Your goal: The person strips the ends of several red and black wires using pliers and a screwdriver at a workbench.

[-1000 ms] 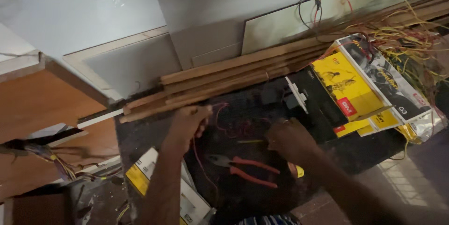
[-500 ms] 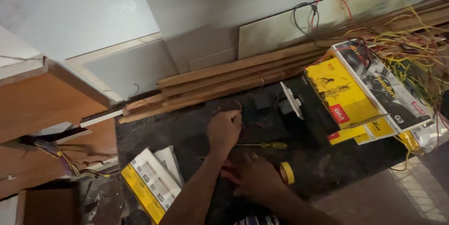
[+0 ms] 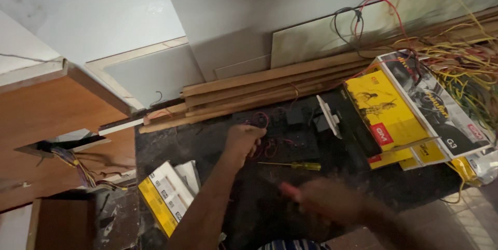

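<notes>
Red-handled and blurred, a tool [image 3: 289, 191] juts from the right hand [image 3: 332, 203] at the near edge of the dark worktop [image 3: 207, 141]; the hand looks curled round it, though motion smears the grip. Just beyond lies a yellow-handled screwdriver [image 3: 293, 165], long axis left to right, tip pointing left, nearer the right hand. Farther back, the left hand [image 3: 244, 140] is closed, pinching thin red wires [image 3: 262, 121] beside a black switch box [image 3: 303, 133].
</notes>
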